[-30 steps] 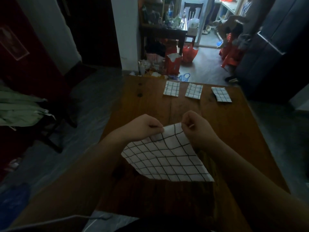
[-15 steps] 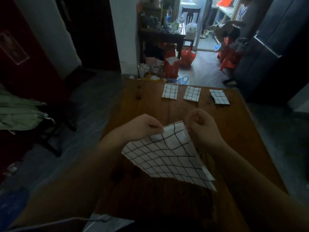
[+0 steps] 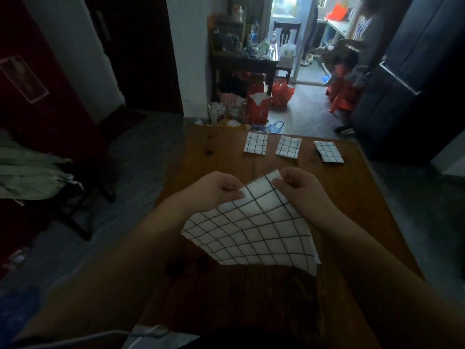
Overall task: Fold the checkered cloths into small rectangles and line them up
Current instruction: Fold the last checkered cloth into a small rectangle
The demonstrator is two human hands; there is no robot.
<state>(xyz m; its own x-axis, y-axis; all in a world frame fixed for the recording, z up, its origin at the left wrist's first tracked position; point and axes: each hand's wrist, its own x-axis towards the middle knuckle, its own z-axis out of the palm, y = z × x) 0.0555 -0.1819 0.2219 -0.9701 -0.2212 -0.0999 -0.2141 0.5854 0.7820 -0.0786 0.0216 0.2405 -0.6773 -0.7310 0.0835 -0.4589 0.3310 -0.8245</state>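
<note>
White checked cloth (image 3: pixel 251 230) spreads from its raised far corner back toward me over the table (image 3: pixel 357 202), my left hand (image 3: pixel 216 190) and right hand (image 3: pixel 299 190) each pinching an edge beside that corner, equally near, the folded row (image 3: pixel 288 148) well beyond.
</note>
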